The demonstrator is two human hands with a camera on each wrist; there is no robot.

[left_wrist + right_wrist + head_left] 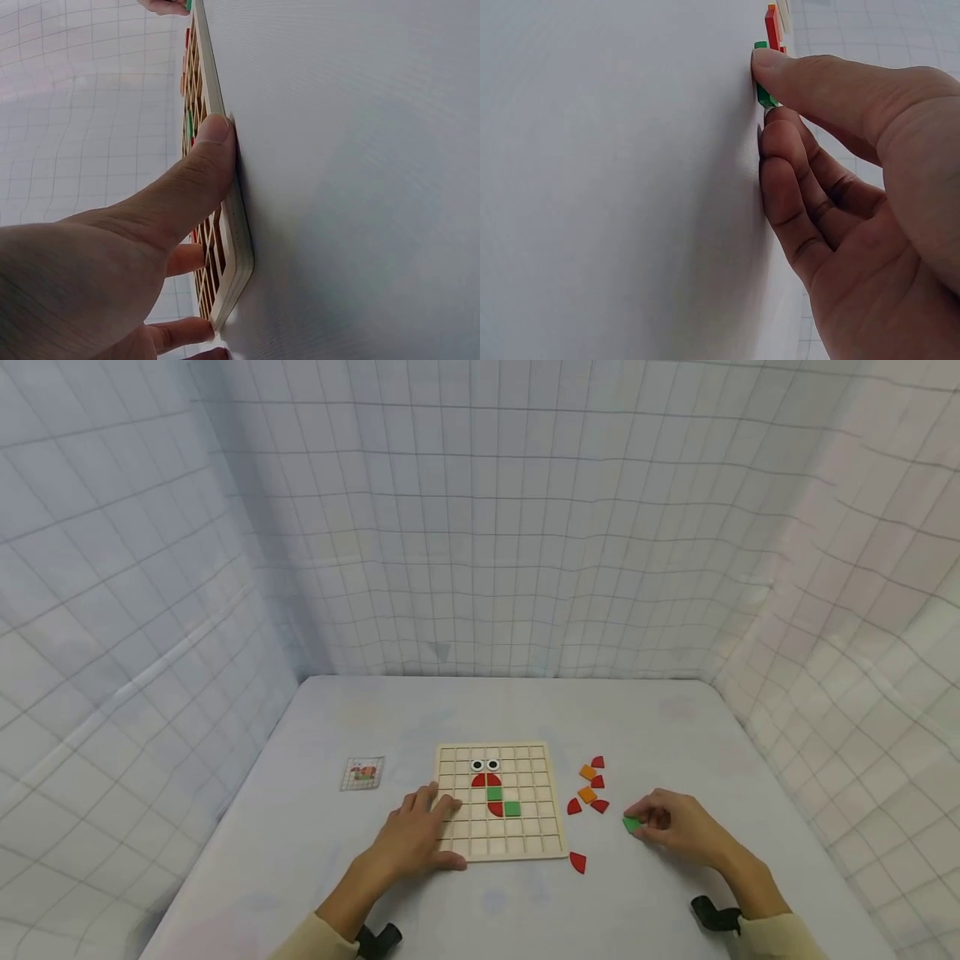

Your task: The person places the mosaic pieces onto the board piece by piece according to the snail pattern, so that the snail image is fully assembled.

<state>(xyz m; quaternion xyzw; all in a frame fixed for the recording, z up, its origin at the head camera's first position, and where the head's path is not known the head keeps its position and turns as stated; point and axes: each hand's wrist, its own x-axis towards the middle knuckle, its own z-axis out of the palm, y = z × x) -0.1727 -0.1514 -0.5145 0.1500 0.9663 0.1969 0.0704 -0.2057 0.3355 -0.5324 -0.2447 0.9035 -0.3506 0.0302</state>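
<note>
My left hand (412, 837) lies spread at the near left corner of a wooden grid board (555, 802). Its thumb (214, 135) touches the board's front edge, and the other fingers reach over the left side. On the board sit two eye tiles (484, 765), red quarter-round tiles (478, 782) and two green square tiles (512, 809). Right of the board, my right hand (678, 827) pinches a green square tile (632, 823) between thumb and fingers. In the right wrist view that green tile (764, 91) is close to the table surface, partly covered by the thumb.
Between board and right hand lie several loose red quarter-round tiles (574, 807) and two orange square tiles (587, 795). One red tile (577, 862) rests by the board's near right corner. A pattern card (363, 773) lies left of the board. Gridded white cloth walls (465, 543) enclose the table.
</note>
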